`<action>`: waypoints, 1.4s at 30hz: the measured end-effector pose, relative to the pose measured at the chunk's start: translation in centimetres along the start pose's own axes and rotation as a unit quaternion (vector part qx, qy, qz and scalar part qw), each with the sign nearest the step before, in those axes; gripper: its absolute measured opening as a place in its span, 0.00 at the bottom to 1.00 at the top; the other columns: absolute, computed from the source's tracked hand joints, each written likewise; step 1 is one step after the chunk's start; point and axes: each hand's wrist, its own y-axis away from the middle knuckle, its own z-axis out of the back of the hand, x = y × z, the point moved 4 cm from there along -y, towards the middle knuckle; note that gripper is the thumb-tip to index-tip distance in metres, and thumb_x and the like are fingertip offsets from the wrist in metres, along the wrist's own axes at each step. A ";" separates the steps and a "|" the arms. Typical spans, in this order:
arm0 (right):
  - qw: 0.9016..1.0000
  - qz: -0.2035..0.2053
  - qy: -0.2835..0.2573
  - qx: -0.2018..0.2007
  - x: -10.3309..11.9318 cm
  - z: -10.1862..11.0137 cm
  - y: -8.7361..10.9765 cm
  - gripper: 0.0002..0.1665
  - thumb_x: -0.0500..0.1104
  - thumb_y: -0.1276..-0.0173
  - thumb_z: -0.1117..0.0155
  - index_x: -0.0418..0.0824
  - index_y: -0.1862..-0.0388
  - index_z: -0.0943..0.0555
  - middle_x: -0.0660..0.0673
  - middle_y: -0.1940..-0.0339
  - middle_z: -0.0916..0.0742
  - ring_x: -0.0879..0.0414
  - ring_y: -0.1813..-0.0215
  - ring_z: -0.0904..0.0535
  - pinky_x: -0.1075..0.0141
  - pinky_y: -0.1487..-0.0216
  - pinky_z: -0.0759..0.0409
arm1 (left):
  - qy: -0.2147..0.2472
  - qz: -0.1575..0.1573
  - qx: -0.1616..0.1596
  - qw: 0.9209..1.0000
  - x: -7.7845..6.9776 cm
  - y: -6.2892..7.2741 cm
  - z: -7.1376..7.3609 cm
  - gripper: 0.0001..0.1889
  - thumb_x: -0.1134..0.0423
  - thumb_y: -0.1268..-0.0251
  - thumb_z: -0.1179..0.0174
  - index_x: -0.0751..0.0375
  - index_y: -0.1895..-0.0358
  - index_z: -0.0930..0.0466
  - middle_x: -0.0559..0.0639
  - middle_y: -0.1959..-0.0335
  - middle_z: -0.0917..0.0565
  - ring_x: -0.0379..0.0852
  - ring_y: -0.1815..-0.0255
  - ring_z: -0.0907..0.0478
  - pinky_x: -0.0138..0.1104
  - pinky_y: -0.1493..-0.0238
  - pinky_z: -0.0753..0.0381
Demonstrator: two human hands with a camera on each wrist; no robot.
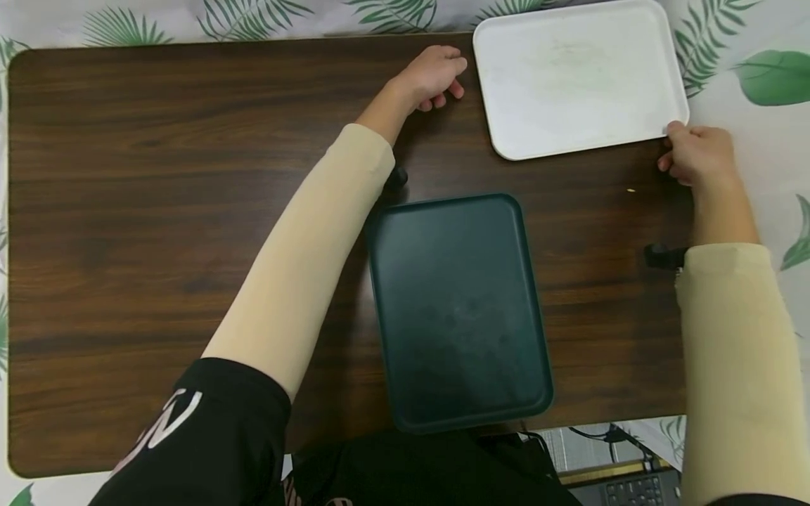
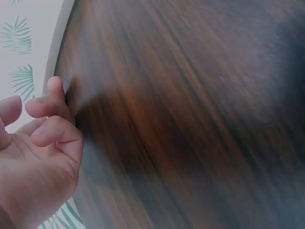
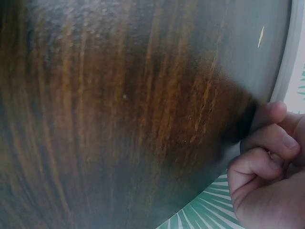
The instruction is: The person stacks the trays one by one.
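A white rectangular tray with rounded corners lies at the back right of the table. My right hand pinches its near right corner, the thumb on the rim and the other fingers bent beneath. In the right wrist view those fingers are curled close to the wood. My left hand hovers just left of the tray's left edge, a small gap between them. Its fingers are loosely bent, with nothing in them, as the left wrist view also shows. Nearer my body a dark green tray lies between my forearms.
Dark wood-grain table stretches away to the left. A leaf-print cloth shows around its edges. A small yellowish crumb lies in front of the white tray. Below the table's front edge are a keyboard and black cables.
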 end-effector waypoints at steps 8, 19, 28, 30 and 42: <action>0.999 0.020 0.042 -0.008 0.3 -0.1 0.0 0.17 0.55 0.26 0.53 0.49 0.72 0.26 0.54 0.92 0.20 0.59 0.90 0.28 0.65 0.84 0.32 | 0.039 0.002 0.042 0.998 -0.2 -0.5 -1.4 0.27 0.47 0.20 0.64 0.30 0.22 0.56 0.46 0.62 0.24 0.41 0.81 0.38 0.29 0.81 0.40; 0.999 0.028 0.036 -0.022 0.2 0.4 0.4 0.18 0.51 0.26 0.54 0.47 0.75 0.28 0.54 0.93 0.21 0.60 0.91 0.30 0.66 0.86 0.34 | 0.082 0.009 -0.050 0.995 -0.8 -1.8 -2.1 0.19 0.48 0.22 0.55 0.43 0.35 0.26 0.45 0.74 0.25 0.40 0.85 0.37 0.29 0.82 0.39; 0.999 0.033 0.027 -0.022 0.4 -0.2 -0.2 0.16 0.51 0.26 0.53 0.44 0.71 0.29 0.53 0.93 0.21 0.59 0.90 0.30 0.66 0.86 0.35 | -0.031 0.045 -0.212 0.976 -1.2 -2.1 -1.8 0.11 0.45 0.32 0.42 0.44 0.58 0.16 0.37 0.72 0.21 0.36 0.74 0.30 0.29 0.69 0.33; 0.998 0.038 0.035 -0.021 0.5 -0.4 -0.2 0.16 0.51 0.26 0.54 0.43 0.70 0.29 0.53 0.93 0.21 0.59 0.90 0.30 0.66 0.86 0.34 | -0.046 0.049 -0.224 0.972 -1.1 -1.9 -1.7 0.11 0.46 0.33 0.41 0.43 0.55 0.15 0.36 0.67 0.21 0.36 0.67 0.29 0.30 0.64 0.32; 0.999 0.029 0.039 -0.013 0.3 0.0 -0.1 0.16 0.50 0.26 0.54 0.46 0.72 0.28 0.54 0.93 0.21 0.59 0.90 0.29 0.67 0.85 0.33 | -0.058 0.051 -0.217 0.973 -1.2 -1.9 -1.9 0.11 0.47 0.34 0.40 0.42 0.54 0.16 0.35 0.61 0.21 0.35 0.59 0.28 0.30 0.57 0.32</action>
